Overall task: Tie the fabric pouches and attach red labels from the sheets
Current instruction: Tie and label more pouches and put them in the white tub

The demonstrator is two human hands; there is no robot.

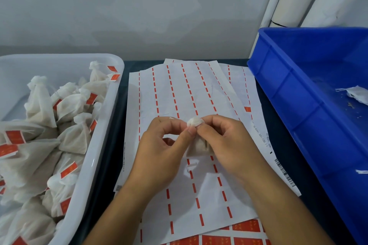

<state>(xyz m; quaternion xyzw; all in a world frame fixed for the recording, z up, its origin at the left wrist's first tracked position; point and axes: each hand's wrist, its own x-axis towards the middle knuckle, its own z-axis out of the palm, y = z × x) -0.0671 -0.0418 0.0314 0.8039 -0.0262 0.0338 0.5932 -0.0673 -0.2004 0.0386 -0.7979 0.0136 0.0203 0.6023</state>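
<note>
Label sheets point(179, 89), pouch point(196, 122) pinched between both hands

The place looks like a small packing workstation. Label sheets point(191, 93) stripped of most red stickers cover a dark table point(282, 145); left of them a white tub point(103, 145) holds labelled pouches point(73, 139), right a blue crate point(294, 93).

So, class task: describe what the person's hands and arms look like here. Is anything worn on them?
Both the left hand and right hand are bare: no gloves, rings, watch or bracelet show. The forearms are bare too, with no sleeve in view down to the frame's lower edge. Fingernails look short and unpainted.
</note>
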